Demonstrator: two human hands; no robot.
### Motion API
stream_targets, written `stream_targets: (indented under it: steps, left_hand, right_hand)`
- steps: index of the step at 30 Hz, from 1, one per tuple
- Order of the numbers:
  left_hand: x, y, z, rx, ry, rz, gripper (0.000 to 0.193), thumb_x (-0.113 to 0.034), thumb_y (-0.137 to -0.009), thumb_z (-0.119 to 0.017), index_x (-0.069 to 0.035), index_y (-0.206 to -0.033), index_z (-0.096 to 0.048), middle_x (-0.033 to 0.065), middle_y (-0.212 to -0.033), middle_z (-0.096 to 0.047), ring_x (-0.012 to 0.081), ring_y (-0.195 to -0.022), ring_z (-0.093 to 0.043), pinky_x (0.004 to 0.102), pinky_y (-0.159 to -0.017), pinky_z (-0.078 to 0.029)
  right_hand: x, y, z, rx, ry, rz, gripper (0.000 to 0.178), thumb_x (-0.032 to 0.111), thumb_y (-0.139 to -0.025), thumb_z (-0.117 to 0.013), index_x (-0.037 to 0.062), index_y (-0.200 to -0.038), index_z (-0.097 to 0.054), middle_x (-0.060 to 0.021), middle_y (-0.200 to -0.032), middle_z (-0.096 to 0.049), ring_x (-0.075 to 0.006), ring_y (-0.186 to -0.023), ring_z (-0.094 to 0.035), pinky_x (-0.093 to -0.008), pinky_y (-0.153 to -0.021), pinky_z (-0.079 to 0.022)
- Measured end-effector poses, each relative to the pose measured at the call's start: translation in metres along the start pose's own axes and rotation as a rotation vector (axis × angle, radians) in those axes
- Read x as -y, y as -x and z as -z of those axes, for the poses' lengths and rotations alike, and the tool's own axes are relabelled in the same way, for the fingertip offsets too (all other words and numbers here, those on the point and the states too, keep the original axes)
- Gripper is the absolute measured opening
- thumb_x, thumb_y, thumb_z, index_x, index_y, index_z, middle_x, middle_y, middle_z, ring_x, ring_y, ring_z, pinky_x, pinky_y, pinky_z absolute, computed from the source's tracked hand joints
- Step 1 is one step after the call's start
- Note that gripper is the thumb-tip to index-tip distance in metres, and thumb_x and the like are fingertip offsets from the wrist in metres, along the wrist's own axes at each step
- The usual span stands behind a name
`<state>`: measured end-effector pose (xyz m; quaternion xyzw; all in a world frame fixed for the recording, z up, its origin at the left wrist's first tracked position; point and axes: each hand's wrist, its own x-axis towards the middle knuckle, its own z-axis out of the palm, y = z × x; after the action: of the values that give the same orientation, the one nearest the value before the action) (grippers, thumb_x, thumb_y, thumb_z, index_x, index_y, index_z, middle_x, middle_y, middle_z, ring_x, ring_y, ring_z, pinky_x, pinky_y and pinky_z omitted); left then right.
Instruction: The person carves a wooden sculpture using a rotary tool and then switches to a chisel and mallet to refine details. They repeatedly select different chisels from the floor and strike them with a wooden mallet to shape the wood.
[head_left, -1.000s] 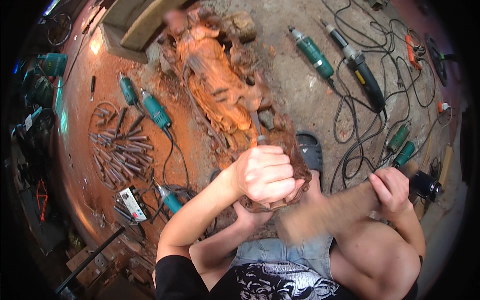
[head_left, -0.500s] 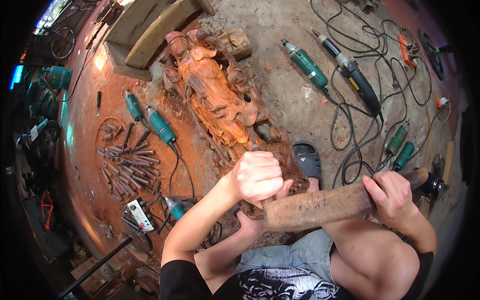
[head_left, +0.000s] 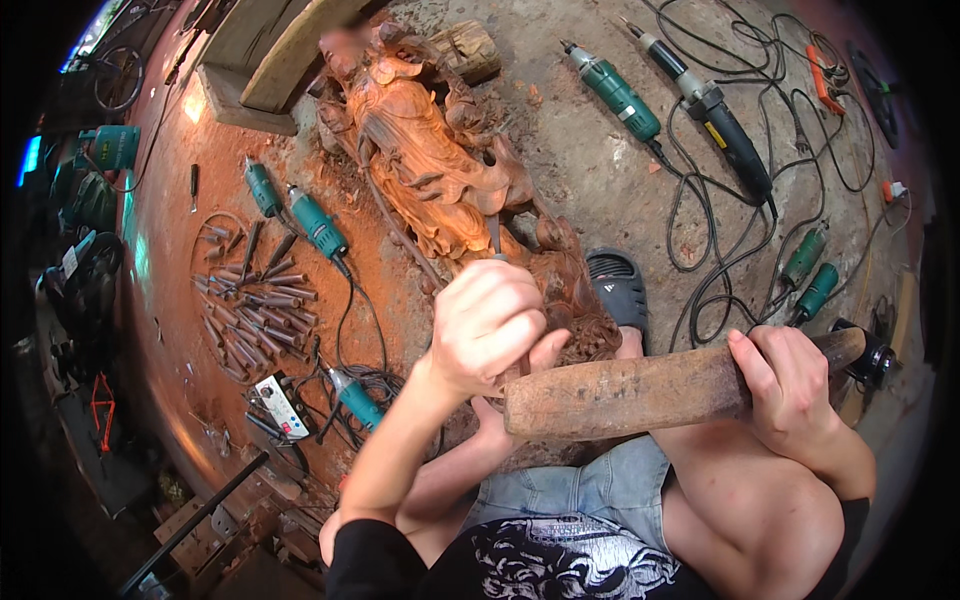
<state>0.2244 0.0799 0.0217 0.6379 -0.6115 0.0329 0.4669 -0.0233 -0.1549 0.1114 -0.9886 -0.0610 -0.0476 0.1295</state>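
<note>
A carved reddish-brown wooden statue (head_left: 425, 165) of a robed figure lies on the floor before me, its head at the far end. My left hand (head_left: 488, 325) is closed round a chisel (head_left: 494, 236), whose narrow metal blade points away from me and meets the lower folds of the robe. The fist hides most of its handle. My right hand (head_left: 785, 375) grips the thin end of a long, worn wooden mallet (head_left: 620, 393). The mallet's thick end is right by the near side of my left fist; I cannot tell whether it touches the chisel's butt.
Several loose chisels (head_left: 255, 310) are heaped at left. Green power grinders (head_left: 318, 225) lie left and right, their black cables (head_left: 700, 260) looping over the floor. A white control box (head_left: 282, 407) sits lower left. Wooden planks (head_left: 250, 95) stand beyond the statue; a dark sandal (head_left: 617, 285) is beside it.
My left hand and the chisel have shifted a little left and away from me. The mallet has moved left and lies more level. The whole view has also shifted slightly.
</note>
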Motion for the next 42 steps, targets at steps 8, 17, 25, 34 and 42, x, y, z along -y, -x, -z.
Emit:
stream_targets:
  steps: [8,17,25,34,42]
  left_hand:
    - [-0.036,0.017,-0.037,-0.566,-0.132,0.544,0.012,0.007,-0.093,-0.064,0.008,-0.082,-0.07,0.0161,-0.086,-0.077,0.0368,-0.097,-0.078,0.0429,-0.09,-0.062]
    - [-0.04,0.005,-0.041,-0.513,-0.159,0.571,0.016,0.008,-0.095,-0.062,0.008,-0.081,-0.069,0.015,-0.084,-0.076,0.0338,-0.096,-0.078,0.0421,-0.089,-0.062]
    - [-0.039,0.007,-0.038,-0.541,-0.16,0.588,0.014,0.006,-0.096,-0.064,0.008,-0.083,-0.069,0.0143,-0.082,-0.075,0.0315,-0.09,-0.078,0.0425,-0.089,-0.062]
    - [-0.027,0.04,-0.008,-0.456,0.106,0.431,0.013,0.009,-0.094,-0.064,0.007,-0.08,-0.066,0.0157,-0.082,-0.075,0.037,-0.091,-0.077,0.0466,-0.089,-0.062]
    - [-0.015,0.046,-0.023,-0.533,0.044,0.331,0.014,0.01,-0.091,-0.068,0.007,-0.078,-0.065,0.0157,-0.083,-0.075,0.0384,-0.093,-0.078,0.0471,-0.089,-0.063]
  right_hand:
    - [0.009,-0.025,0.027,-0.059,-0.028,0.238,0.06,0.011,-0.073,-0.071,0.0077,-0.132,-0.062,-0.0123,-0.091,-0.062,-0.0199,-0.064,-0.058,-0.0316,-0.053,-0.049]
    - [0.013,-0.034,0.048,0.006,0.188,0.262,0.05,0.014,-0.078,-0.067,0.012,-0.128,-0.06,-0.0043,-0.078,-0.051,-0.0147,-0.058,-0.051,-0.0247,-0.052,-0.042]
    - [0.016,-0.035,0.044,0.003,0.211,0.259,0.052,0.016,-0.078,-0.067,0.0098,-0.129,-0.062,-0.0086,-0.08,-0.056,-0.0169,-0.061,-0.052,-0.0267,-0.051,-0.042]
    - [0.02,-0.023,0.036,0.183,-0.036,0.118,0.062,0.013,-0.077,-0.069,0.0075,-0.138,-0.06,-0.015,-0.093,-0.059,-0.0229,-0.067,-0.058,-0.0337,-0.054,-0.048]
    - [0.023,-0.021,0.028,0.218,-0.031,0.117,0.064,0.012,-0.075,-0.071,0.0072,-0.138,-0.06,-0.0163,-0.095,-0.059,-0.0247,-0.069,-0.06,-0.0351,-0.056,-0.05]
